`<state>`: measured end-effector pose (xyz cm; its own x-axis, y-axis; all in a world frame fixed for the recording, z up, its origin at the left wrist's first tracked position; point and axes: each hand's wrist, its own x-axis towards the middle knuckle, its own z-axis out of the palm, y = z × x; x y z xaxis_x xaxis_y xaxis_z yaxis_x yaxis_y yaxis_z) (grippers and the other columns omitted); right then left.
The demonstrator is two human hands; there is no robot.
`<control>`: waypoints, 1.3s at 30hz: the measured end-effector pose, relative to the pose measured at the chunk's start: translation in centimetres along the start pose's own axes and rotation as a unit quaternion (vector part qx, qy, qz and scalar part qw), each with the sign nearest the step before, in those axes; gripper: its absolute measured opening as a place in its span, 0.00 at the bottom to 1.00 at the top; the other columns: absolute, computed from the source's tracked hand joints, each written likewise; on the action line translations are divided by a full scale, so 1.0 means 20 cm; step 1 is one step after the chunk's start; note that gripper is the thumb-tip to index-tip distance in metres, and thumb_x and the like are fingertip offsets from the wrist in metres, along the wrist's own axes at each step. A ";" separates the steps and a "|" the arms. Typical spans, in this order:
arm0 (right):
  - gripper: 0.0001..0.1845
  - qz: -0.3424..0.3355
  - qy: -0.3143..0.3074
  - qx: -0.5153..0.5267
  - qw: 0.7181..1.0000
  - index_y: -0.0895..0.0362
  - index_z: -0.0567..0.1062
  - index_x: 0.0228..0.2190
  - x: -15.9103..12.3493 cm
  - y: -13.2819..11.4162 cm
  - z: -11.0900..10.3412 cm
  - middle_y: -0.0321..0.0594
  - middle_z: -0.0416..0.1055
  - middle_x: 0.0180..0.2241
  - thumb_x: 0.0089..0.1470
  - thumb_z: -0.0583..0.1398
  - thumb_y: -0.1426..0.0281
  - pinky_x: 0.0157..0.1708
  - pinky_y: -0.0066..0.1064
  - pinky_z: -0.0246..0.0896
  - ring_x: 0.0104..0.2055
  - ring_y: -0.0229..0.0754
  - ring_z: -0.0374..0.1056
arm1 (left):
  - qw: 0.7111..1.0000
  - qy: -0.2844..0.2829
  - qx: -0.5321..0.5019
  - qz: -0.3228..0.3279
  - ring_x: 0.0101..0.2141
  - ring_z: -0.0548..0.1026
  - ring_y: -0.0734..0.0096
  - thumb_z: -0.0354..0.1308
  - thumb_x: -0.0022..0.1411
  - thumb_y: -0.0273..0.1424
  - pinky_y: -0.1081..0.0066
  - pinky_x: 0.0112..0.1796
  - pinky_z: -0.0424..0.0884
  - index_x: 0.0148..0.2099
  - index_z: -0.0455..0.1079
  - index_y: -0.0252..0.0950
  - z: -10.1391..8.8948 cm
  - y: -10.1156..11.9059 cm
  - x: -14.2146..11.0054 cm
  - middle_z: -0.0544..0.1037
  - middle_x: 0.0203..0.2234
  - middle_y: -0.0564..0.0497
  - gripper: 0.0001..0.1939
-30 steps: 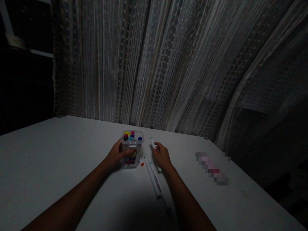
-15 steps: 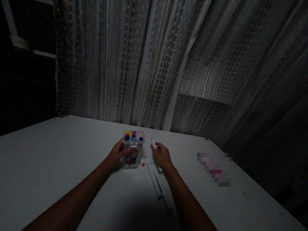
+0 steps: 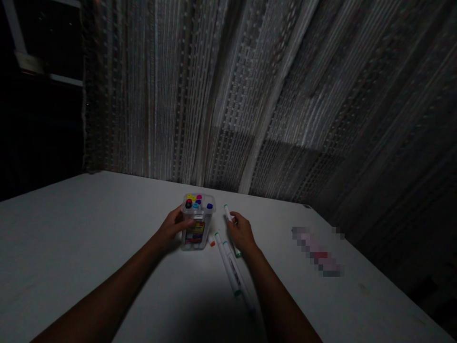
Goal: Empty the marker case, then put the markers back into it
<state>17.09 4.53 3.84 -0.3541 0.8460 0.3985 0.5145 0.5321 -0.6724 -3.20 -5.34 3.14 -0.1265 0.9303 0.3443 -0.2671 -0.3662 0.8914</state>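
Clear plastic forms the walls of a small tub point(image 3: 197, 227) that stands upright on the white table point(image 3: 71, 238), toward the far edge and roughly midway along it; a coloured label shows on its near side and the round caps of markers point(image 3: 194, 202) standing inside it show at the open top in yellow, pink, black, purple, light blue and dark blue. The left hand point(image 3: 172, 228) is wrapped around the tub's left and near side, fingers curled and pressing on the plastic, the thumb lying across the front above the label. Just to the right of the tub, the right hand point(image 3: 241, 232) rests on the table with its fingers closed on a white marker with a green cap point(image 3: 227, 213), whose capped end sticks out past the fingertips toward the far edge while its other end shows under the wrist. Two more white markers point(image 3: 228, 267) lie side by side on the table between the two forearms, running from beside the tub back toward the near edge. A small orange cap point(image 3: 211, 243) lies on the table, close to the tub's right lower corner. Behind the far edge hangs a pale ribbed curtain point(image 3: 250, 95)
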 end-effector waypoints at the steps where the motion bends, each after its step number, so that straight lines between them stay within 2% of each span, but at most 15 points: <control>1: 0.20 0.000 0.001 0.002 1.000 0.64 0.71 0.44 0.00 0.01 0.00 0.36 0.65 0.24 0.47 0.54 0.72 0.26 0.26 0.53 0.24 0.35 0.60 | 1.000 0.001 0.000 -0.001 0.41 0.74 0.56 0.64 0.48 0.36 0.64 0.41 0.72 0.47 0.64 0.33 0.00 0.00 0.00 0.75 0.41 0.41 0.25; 9: 0.20 -0.001 -0.006 0.006 1.000 0.63 0.70 0.44 0.00 0.00 0.00 0.36 0.66 0.25 0.48 0.54 0.72 0.25 0.25 0.53 0.23 0.34 0.60 | 0.999 0.008 0.028 -0.020 0.43 0.73 0.56 0.66 0.45 0.33 0.65 0.42 0.72 0.45 0.65 0.34 0.00 0.02 0.01 0.74 0.43 0.43 0.24; 17: 0.19 0.001 -0.008 0.000 1.000 0.61 0.71 0.43 -0.01 0.00 0.00 0.34 0.67 0.25 0.47 0.54 0.73 0.25 0.24 0.53 0.24 0.34 0.60 | 0.999 0.011 0.039 -0.035 0.39 0.75 0.61 0.69 0.41 0.30 0.68 0.41 0.72 0.44 0.65 0.34 0.02 0.05 0.01 0.76 0.39 0.45 0.26; 24: 0.20 -0.004 -0.014 -0.001 1.000 0.63 0.71 0.43 0.00 0.01 0.00 0.35 0.66 0.24 0.47 0.54 0.72 0.26 0.25 0.53 0.24 0.34 0.60 | 0.999 0.003 0.037 -0.037 0.39 0.74 0.62 0.69 0.40 0.30 0.69 0.40 0.72 0.44 0.65 0.34 0.03 0.05 0.01 0.75 0.40 0.46 0.27; 29: 0.19 0.000 -0.017 -0.005 1.000 0.62 0.71 0.43 0.00 0.00 0.00 0.34 0.65 0.24 0.47 0.54 0.72 0.26 0.25 0.53 0.24 0.35 0.60 | 1.000 -0.012 0.018 -0.017 0.43 0.73 0.58 0.67 0.44 0.35 0.69 0.41 0.71 0.46 0.65 0.34 0.02 0.03 0.01 0.74 0.43 0.43 0.27; 35: 0.19 -0.003 -0.014 -0.016 1.000 0.60 0.71 0.42 -0.01 -0.01 0.00 0.34 0.66 0.24 0.47 0.54 0.73 0.26 0.24 0.53 0.24 0.34 0.60 | 1.000 -0.018 0.013 0.000 0.44 0.73 0.56 0.64 0.49 0.36 0.66 0.43 0.71 0.49 0.64 0.34 0.00 0.01 0.01 0.74 0.44 0.42 0.25; 39: 0.19 0.001 -0.015 -0.022 1.000 0.60 0.71 0.43 -0.01 -0.01 0.00 0.35 0.67 0.25 0.47 0.54 0.73 0.26 0.25 0.53 0.24 0.35 0.61 | 1.000 -0.011 0.017 -0.004 0.43 0.73 0.56 0.64 0.49 0.36 0.67 0.41 0.71 0.48 0.65 0.34 0.00 0.01 0.01 0.74 0.44 0.42 0.24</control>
<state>16.98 4.24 3.94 -0.3771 0.8456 0.3779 0.5482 0.5327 -0.6448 -3.32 -5.20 3.47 -0.1039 0.9337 0.3425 -0.2353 -0.3577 0.9037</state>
